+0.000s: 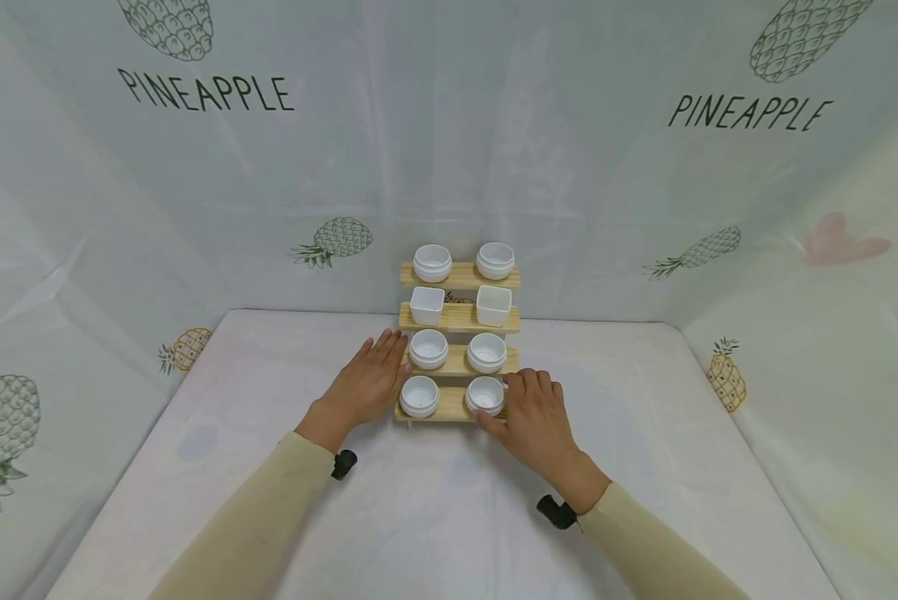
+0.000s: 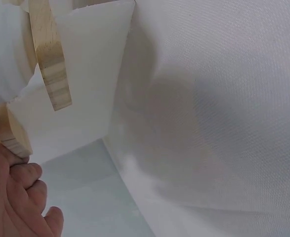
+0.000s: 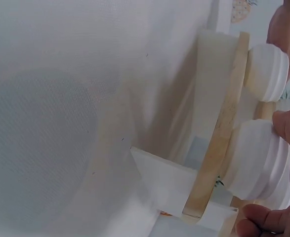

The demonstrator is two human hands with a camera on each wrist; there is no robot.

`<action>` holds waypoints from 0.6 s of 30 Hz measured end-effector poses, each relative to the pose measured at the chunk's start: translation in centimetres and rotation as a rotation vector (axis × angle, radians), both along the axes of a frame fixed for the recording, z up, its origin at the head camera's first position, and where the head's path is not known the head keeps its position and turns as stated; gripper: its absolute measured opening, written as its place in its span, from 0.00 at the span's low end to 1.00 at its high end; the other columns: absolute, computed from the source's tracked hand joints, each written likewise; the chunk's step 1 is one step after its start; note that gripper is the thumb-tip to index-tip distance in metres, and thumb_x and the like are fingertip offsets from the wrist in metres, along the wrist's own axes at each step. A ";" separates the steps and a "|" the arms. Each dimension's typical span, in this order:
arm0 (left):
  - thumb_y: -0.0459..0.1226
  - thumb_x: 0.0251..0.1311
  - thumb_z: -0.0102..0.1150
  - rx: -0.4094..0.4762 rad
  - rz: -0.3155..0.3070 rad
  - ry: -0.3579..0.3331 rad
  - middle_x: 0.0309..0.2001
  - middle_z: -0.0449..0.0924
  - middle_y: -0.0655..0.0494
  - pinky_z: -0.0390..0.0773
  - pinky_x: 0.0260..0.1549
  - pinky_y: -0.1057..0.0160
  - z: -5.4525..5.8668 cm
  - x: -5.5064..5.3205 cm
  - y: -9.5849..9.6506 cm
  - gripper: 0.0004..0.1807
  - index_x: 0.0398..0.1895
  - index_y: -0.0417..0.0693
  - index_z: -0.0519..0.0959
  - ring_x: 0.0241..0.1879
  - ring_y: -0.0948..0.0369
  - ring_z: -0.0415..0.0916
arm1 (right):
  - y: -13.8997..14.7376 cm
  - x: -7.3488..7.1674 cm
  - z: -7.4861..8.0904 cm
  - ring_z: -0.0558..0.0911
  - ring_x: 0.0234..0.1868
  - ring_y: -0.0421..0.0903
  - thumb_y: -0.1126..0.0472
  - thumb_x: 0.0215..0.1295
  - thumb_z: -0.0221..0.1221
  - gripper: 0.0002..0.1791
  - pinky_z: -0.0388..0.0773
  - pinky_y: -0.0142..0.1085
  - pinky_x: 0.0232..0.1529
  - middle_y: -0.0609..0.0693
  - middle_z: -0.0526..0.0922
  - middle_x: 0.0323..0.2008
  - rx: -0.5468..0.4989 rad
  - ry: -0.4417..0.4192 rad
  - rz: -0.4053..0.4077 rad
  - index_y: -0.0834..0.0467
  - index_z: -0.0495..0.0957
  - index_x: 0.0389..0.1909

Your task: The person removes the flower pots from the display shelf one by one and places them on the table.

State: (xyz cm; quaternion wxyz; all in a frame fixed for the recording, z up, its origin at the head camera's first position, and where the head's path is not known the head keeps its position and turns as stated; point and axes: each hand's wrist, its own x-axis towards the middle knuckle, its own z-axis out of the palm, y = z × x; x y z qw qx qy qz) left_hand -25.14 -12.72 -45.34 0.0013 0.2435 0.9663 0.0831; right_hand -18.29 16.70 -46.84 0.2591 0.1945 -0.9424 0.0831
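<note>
Head view: left fingers (image 1: 383, 343) straight against the rack (image 1: 452, 406), right fingers (image 1: 533, 383) round the front-right bowl (image 1: 485, 393), more bowls (image 1: 487, 353) rising behind.

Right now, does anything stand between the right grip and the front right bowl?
Nothing visible does: the right grip has its thumb against the front right bowl, and the front left bowl sits apart from it.

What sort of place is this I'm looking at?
Probably a staged tabletop setup, though the wider room can't be seen: pineapple-printed sheeting surrounds a cloth-covered table, where a tiered wooden stand holds white bowls.
</note>
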 end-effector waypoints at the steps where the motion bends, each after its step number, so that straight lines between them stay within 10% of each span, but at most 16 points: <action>1: 0.52 0.87 0.29 0.000 -0.001 0.002 0.84 0.50 0.40 0.48 0.84 0.44 0.0 0.0 0.0 0.36 0.84 0.36 0.51 0.85 0.46 0.44 | -0.1 -0.1 0.0 0.75 0.40 0.61 0.35 0.57 0.73 0.38 0.71 0.47 0.36 0.62 0.79 0.39 -0.002 -0.008 -0.002 0.68 0.78 0.46; 18: 0.52 0.87 0.29 0.030 -0.001 -0.032 0.85 0.49 0.40 0.48 0.84 0.44 0.3 0.3 0.0 0.37 0.85 0.36 0.50 0.85 0.46 0.43 | 0.4 0.5 1.0 0.74 0.38 0.58 0.38 0.54 0.75 0.38 0.70 0.44 0.36 0.60 0.79 0.37 -0.054 -0.060 -0.036 0.68 0.80 0.45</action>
